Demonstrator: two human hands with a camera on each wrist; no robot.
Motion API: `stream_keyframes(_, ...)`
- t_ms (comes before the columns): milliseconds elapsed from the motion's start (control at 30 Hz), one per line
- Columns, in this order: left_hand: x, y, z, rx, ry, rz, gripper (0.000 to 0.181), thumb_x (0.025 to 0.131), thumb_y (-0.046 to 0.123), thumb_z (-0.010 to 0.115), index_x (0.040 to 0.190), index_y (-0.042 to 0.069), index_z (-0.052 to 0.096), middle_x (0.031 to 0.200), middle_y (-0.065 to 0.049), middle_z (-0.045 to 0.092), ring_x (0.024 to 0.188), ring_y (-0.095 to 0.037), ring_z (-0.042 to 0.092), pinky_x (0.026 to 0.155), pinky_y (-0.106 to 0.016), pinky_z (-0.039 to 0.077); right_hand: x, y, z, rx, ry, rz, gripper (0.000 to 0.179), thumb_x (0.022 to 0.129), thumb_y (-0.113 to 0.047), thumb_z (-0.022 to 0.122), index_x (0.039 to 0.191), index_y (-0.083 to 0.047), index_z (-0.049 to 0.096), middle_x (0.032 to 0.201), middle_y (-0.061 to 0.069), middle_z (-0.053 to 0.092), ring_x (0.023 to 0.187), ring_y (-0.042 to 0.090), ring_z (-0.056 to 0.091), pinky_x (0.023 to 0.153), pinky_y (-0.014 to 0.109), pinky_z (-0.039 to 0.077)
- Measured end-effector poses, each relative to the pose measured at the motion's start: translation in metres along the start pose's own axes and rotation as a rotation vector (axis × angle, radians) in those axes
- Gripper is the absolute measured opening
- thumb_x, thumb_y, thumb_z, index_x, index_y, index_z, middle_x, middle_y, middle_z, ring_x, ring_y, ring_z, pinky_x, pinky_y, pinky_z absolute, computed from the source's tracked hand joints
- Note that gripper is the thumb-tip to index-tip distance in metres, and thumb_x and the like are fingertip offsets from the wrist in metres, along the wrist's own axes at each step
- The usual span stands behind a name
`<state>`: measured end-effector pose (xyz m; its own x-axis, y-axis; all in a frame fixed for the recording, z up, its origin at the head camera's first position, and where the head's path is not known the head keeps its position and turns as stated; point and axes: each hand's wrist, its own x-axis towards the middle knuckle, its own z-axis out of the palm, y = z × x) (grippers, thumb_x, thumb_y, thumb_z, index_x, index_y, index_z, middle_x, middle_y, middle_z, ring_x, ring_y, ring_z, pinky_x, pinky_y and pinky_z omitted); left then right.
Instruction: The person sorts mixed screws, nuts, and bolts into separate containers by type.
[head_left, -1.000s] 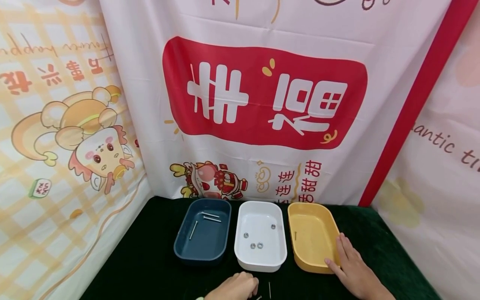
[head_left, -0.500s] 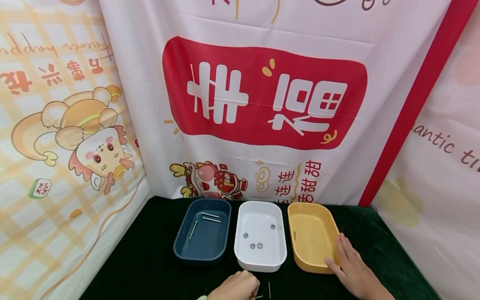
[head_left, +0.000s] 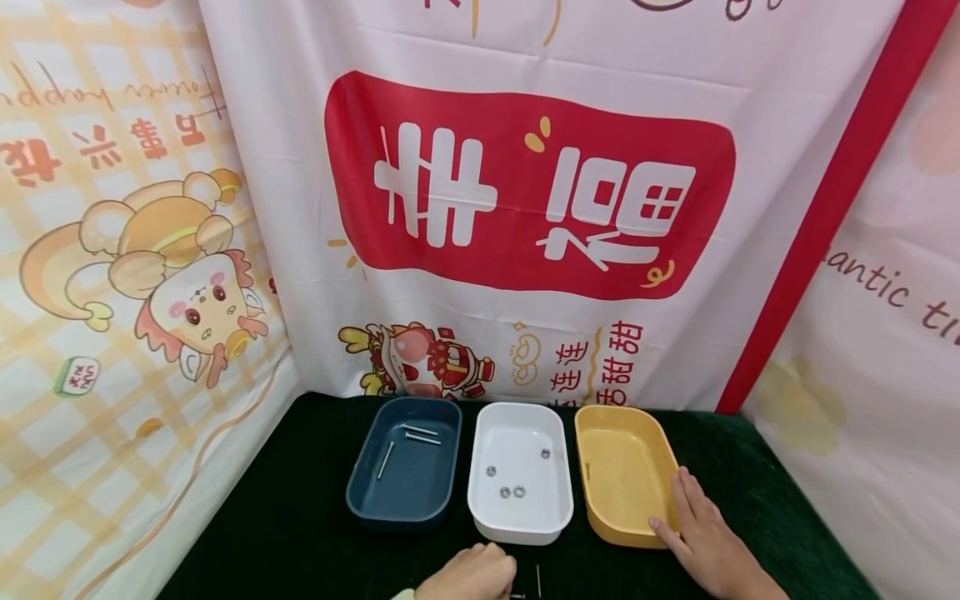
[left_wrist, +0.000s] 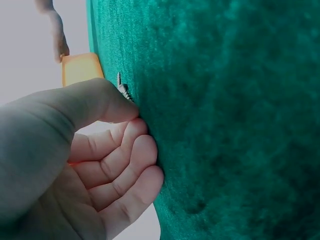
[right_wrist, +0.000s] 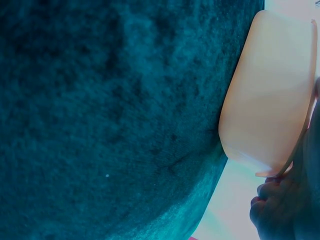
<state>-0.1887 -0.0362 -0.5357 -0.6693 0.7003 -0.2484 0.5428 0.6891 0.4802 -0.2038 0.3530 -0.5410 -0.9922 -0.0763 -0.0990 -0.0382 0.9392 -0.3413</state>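
Observation:
My left hand (head_left: 471, 573) is low on the dark green cloth, in front of the white tray (head_left: 521, 531). Its thumb and fingertips come together on a small screw (left_wrist: 125, 92), mostly hidden by the thumb in the left wrist view. A second thin screw (head_left: 537, 581) lies on the cloth just right of that hand. My right hand (head_left: 708, 533) rests with fairly straight fingers along the right side of the yellow tray (head_left: 630, 533), thumb at its near rim. One small screw (head_left: 588, 472) is inside the yellow tray, by its left wall.
To the left stands a blue tray (head_left: 397, 518) with 3 long bolts (head_left: 423, 439). Several nuts (head_left: 519, 492) lie in the white tray. The three trays stand in a row, backed by a printed fabric curtain (head_left: 525, 333).
The small screw at my left fingertips has turned from slanted to nearly level and is now more covered by the hand. The right hand has stayed on the yellow tray.

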Motion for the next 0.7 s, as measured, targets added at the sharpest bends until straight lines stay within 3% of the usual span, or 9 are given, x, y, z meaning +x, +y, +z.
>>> stream_keyframes(167, -0.0011, -0.0001, -0.0004, 0.010, -0.010, 0.010, 0.037, 0.100, 0.021, 0.071, 0.064, 0.017, 0.065, 0.049, 0.006, 0.050, 0.041, -0.004, 0.047, 0.043, -0.018, 0.044, -0.0009, -0.0009, 0.0004, 0.002, -0.004, 0.000, 0.109, 0.100, -0.078, 0.038, 0.168, -0.001, 0.001, 0.177, 0.024, -0.001, 0.158, 0.055, 0.012, 0.121, 0.077, 0.020)
stream_keyframes(467, -0.0018, 0.0009, -0.0022, -0.031, 0.029, 0.007, 0.034, 0.096, 0.006, 0.068, 0.064, 0.017, 0.062, 0.052, 0.008, 0.051, 0.044, -0.004, 0.048, 0.042, -0.018, 0.040, -0.0011, -0.0022, -0.0015, 0.004, -0.010, 0.012, 0.109, 0.100, -0.079, 0.037, 0.169, -0.002, 0.000, 0.177, 0.025, -0.004, 0.157, 0.055, 0.013, 0.120, 0.078, 0.020)
stream_keyframes(700, -0.0020, -0.0003, -0.0038, -0.030, 0.044, 0.015, 0.028, 0.095, 0.006, 0.069, 0.070, 0.018, 0.067, 0.056, 0.011, 0.055, 0.048, -0.001, 0.053, 0.045, -0.018, 0.045, 0.0000, -0.0014, -0.0012, 0.006, -0.015, 0.016, 0.110, 0.100, -0.079, 0.037, 0.168, -0.002, -0.001, 0.177, 0.025, -0.004, 0.158, 0.055, 0.012, 0.120, 0.078, 0.020)
